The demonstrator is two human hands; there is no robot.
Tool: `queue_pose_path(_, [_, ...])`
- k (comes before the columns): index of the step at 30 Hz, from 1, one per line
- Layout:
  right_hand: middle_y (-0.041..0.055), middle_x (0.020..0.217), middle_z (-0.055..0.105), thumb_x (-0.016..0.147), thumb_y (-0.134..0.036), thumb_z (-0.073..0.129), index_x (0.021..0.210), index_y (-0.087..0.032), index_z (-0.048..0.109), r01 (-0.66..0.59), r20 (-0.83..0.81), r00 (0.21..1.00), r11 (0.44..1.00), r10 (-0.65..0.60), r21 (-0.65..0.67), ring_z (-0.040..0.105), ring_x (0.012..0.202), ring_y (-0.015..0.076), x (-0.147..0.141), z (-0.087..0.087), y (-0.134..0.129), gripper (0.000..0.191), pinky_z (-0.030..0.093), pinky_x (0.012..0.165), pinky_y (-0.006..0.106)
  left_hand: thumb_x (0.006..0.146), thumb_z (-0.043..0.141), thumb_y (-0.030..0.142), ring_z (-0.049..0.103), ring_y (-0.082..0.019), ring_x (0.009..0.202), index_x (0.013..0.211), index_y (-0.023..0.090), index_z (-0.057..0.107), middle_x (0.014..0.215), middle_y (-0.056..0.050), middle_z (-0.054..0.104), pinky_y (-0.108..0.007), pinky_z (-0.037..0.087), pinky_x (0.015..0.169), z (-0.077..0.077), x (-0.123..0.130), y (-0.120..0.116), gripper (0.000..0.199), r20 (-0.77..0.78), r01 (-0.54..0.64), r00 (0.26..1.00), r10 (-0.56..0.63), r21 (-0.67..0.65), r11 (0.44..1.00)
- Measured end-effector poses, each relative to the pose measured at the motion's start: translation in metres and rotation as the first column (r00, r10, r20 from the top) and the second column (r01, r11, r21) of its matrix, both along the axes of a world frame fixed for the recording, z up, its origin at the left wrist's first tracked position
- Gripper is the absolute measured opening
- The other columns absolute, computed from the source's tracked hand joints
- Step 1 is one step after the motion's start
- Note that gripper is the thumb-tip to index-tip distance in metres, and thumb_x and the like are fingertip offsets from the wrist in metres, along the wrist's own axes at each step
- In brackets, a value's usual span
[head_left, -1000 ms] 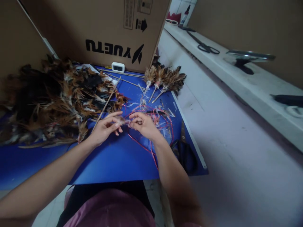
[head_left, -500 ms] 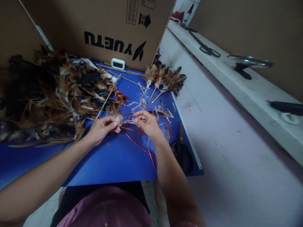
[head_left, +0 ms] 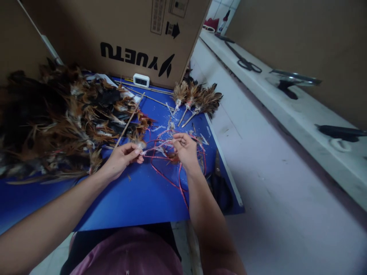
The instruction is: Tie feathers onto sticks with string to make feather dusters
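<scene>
My left hand (head_left: 127, 157) is closed in a pinch at the base of a small feather tuft (head_left: 140, 144), brown and pale. From there thin pinkish plastic strands (head_left: 157, 148) stretch to my right hand (head_left: 185, 147), whose thumb and fingers pinch their other end. A thin wooden stick (head_left: 130, 119) slants up from behind my left hand; whether that hand touches it is hidden. Beneath both hands, loops of red string (head_left: 164, 175) lie loose on the blue tabletop (head_left: 137, 202), among scraps of clear plastic and feather bits.
A big heap of brown and black feathers (head_left: 71, 122) covers the left side. Behind stand a cardboard box (head_left: 126, 23) and a small white digital clock (head_left: 141, 80). Several feather bundles on sticks (head_left: 197, 97) lie at back right. Dark-handled scissors (head_left: 220, 187) rest by the right edge, beside a wall ledge (head_left: 304, 103).
My right hand has moved a little to the right, away from my left, and the strands between them are longer. The left hand keeps its pinch. The view has shifted slightly.
</scene>
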State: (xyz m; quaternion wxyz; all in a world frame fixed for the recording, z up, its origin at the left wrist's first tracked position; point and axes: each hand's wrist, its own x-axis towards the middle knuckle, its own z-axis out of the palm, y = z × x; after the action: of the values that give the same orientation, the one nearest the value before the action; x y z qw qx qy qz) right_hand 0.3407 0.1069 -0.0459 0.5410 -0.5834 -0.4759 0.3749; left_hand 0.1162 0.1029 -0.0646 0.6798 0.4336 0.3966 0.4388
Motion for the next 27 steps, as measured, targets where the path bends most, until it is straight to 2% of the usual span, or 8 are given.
queue_pose_path(5, [-0.0016, 0.068, 0.058, 0.072, -0.023, 0.054, 0.084, -0.019, 0.056, 0.098, 0.013, 0.995, 0.994, -0.099, 0.039, 0.052, 0.057, 0.0106, 0.004, -0.003, 0.003, 0.013, 0.041, 0.054, 0.023, 0.069, 0.078, 0.031, 0.063, -0.011, 0.06, 0.078, 0.017, 0.064, 0.072, 0.0, 0.066, -0.024, 0.052, 0.061, -0.001, 0.0, 0.001, 0.022, 0.036, 0.0, 0.999, 0.001, -0.016, 1.0])
queue_pose_path(13, [0.001, 0.074, 0.062, 0.075, -0.026, 0.054, 0.087, -0.018, 0.058, 0.162, 0.114, 0.978, 0.981, -0.174, 0.108, 0.058, 0.066, 0.014, 0.01, -0.01, 0.005, 0.015, 0.047, 0.064, 0.027, 0.066, 0.079, 0.03, 0.061, -0.011, 0.059, 0.078, 0.016, 0.061, 0.073, -0.002, 0.067, -0.025, 0.052, 0.059, 0.005, 0.001, 0.0, 0.026, 0.047, -0.028, 0.998, 0.031, -0.044, 0.999])
queue_pose_path(21, [-0.0026, 0.068, 0.058, 0.077, -0.026, 0.055, 0.086, -0.018, 0.056, 0.261, 0.03, 0.963, 0.956, -0.267, 0.131, 0.052, 0.053, 0.0095, 0.013, -0.006, 0.007, 0.013, 0.043, 0.054, 0.023, 0.07, 0.076, 0.028, 0.056, -0.007, 0.054, 0.078, 0.017, 0.062, 0.071, 0.0, 0.066, -0.021, 0.046, 0.056, 0.002, -0.002, 0.002, 0.02, 0.021, -0.056, 0.998, 0.056, -0.007, 0.998])
queue_pose_path(27, [-0.0032, 0.065, 0.056, 0.08, -0.025, 0.052, 0.089, -0.018, 0.054, 0.264, 0.01, 0.964, 0.957, -0.267, 0.118, 0.056, 0.054, 0.0113, 0.014, -0.01, 0.008, 0.012, 0.044, 0.051, 0.024, 0.069, 0.077, 0.027, 0.054, -0.007, 0.052, 0.077, 0.017, 0.063, 0.07, 0.0, 0.065, -0.019, 0.044, 0.053, 0.0, -0.002, 0.003, 0.019, 0.047, -0.091, 0.995, 0.09, 0.025, 0.996])
